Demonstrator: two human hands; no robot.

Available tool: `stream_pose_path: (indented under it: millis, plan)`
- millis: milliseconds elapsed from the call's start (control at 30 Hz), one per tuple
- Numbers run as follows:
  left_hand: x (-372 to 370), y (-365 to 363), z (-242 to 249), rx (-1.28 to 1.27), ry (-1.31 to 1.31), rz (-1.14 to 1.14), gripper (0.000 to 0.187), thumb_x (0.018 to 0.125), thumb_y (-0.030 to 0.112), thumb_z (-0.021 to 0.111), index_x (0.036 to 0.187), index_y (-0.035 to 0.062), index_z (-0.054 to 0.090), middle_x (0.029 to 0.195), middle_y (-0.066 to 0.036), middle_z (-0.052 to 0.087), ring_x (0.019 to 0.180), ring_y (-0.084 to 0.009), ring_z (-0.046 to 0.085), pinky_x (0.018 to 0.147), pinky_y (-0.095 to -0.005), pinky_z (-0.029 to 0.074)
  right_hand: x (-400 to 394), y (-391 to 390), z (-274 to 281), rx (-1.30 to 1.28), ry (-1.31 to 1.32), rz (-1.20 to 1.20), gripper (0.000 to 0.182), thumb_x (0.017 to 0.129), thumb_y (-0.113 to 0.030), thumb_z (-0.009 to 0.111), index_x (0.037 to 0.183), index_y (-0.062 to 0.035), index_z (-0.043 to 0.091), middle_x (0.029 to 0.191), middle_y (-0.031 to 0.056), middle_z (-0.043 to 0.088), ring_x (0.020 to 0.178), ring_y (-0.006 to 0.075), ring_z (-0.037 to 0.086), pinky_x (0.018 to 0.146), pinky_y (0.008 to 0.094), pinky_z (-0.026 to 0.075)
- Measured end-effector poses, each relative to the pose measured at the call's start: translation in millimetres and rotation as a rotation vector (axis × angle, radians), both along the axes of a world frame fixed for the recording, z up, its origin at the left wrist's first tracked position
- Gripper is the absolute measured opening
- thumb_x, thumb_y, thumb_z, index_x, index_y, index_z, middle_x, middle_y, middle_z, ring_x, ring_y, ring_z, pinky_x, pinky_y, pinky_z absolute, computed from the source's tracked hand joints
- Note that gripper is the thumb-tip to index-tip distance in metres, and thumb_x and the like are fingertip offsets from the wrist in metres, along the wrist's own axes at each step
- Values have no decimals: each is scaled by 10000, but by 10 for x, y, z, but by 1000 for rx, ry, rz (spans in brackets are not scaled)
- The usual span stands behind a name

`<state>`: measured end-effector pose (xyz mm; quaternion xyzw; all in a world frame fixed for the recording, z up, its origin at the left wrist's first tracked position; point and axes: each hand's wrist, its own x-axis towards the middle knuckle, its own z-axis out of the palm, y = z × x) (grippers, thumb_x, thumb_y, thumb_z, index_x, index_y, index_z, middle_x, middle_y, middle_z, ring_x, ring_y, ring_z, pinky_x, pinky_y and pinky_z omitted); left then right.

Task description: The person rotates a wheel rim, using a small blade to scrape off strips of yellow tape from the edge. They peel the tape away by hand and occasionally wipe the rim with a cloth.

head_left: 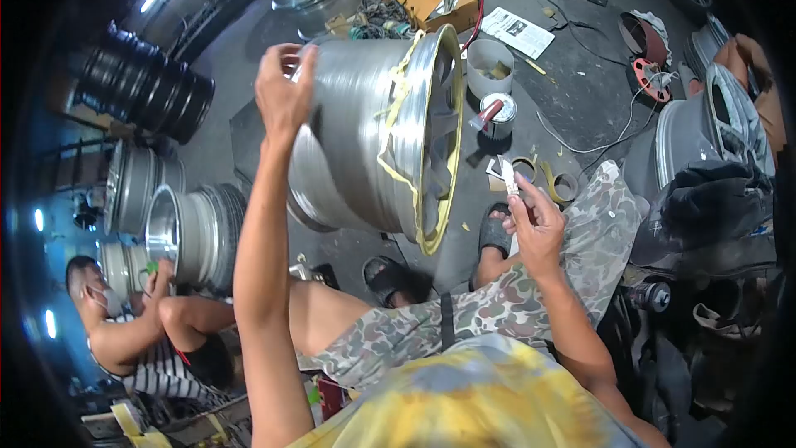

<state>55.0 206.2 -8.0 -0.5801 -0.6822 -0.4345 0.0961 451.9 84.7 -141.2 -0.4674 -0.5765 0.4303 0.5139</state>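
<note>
A bare silver car wheel (356, 133) stands on its tread side in front of me, with torn yellow masking tape (396, 91) along its right lip and dark grey material inside its face. At its upper left edge is my left hand (283, 93), fingers curled at the lip and thumb lying against the barrel. My right hand (537, 228) is to the right of the wheel, apart from it. Between its thumb and fingers is a small white-handled blade (508, 176), pointing up and left.
Past the wheel stand an open can (497, 109) with a red-handled brush and a grey tub (489, 70). Tape rolls (564, 187) lie near my right knee. A cardboard box (427, 0) and newspaper (518, 31) are farther back. A masked person (124, 323) works on another wheel (186, 228) at left.
</note>
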Motion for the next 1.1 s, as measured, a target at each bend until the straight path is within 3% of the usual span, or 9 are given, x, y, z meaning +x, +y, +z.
stream_pose_path:
  millis: [200,300,367,467,633,700,800,1000,1100]
  plan:
    - [855,111,278,-601,-6,-265,696,872,620,806,1153,-16,772,883,-173,782,743,-263,740,728,-412,583,-151,67,-72,-34,-26,104,359,1007,-44,711,1365,-32,702,814,41,644,603,84,642,554,258,519]
    - [842,97,321,-802,-32,-419,393,895,371,813,911,-21,804,814,-163,770,761,-210,732,722,-385,569,-87,69,-125,2,-50,71,353,1021,-34,686,1373,-9,694,852,29,658,648,69,641,552,233,527]
    - [803,-117,443,-852,-7,-475,303,961,286,778,907,-11,758,741,1,663,679,-94,557,612,-302,460,-57,40,-73,-67,-17,53,360,1021,-45,690,1380,-14,690,839,39,650,635,78,644,557,249,523]
    - [852,-767,881,-920,-279,-621,231,1013,210,743,954,-13,734,776,28,647,717,-52,533,633,-259,437,-71,20,-16,-145,31,67,369,1027,-61,685,1393,-14,678,830,48,641,632,87,647,576,265,526]
    - [436,-1882,1236,-800,-708,-1103,155,893,79,836,848,-18,723,820,-130,741,700,-206,675,672,-306,510,-179,65,-55,-162,92,106,375,1039,-70,669,1408,-2,662,834,45,639,650,88,643,607,265,542]
    - [365,-2141,1202,-653,-784,-1026,163,943,116,793,878,-16,722,834,-96,724,734,-162,658,664,-290,493,-198,61,-113,-181,92,132,374,1040,-68,666,1406,5,660,833,42,638,654,89,643,608,262,542]
    - [532,-2144,903,-602,-609,-275,207,1033,197,702,997,-7,710,926,-23,669,810,-86,601,666,-261,469,-220,63,-169,-212,108,157,385,1039,-73,666,1418,-4,658,854,51,663,674,88,662,606,254,544]
    - [1153,-1851,-217,-543,-572,-417,276,986,105,764,1212,4,642,1157,-44,644,1026,-124,623,886,-294,572,-146,73,-291,-308,272,144,427,1051,-112,681,1449,27,614,933,43,703,773,112,711,677,245,586]
    - [1357,-1812,-327,-473,-382,-377,240,936,35,801,1033,9,583,1134,-84,667,975,-132,650,834,-285,588,-133,109,-277,-399,312,157,406,1049,-122,690,1412,48,632,969,65,717,823,124,722,711,249,593]
